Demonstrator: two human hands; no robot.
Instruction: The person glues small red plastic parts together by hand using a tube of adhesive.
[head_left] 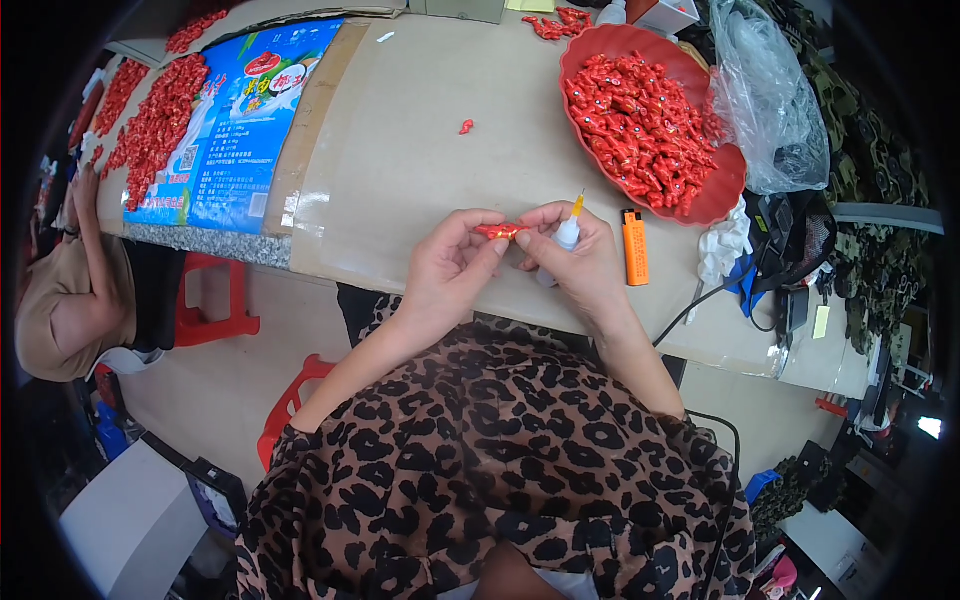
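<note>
Between the fingertips of both hands is a small shiny red piece with gold marks [500, 231], held level above the table's near edge. My left hand [455, 257] pinches its left end with thumb and forefinger. My right hand [583, 262] pinches the right end and also keeps a small white glue bottle [567, 234] in its palm, the yellow needle tip pointing up. An orange lighter [635, 248] lies just right of that hand. One loose red piece [466, 127] rests farther back on the table.
A red scalloped bowl [728, 190] heaped with red pieces stands at the right, beside a clear plastic bag [770, 100]. More red pieces [160, 125] lie on a blue printed sheet [255, 130] at the left. A person [75, 285] sits at far left near a red stool [215, 300].
</note>
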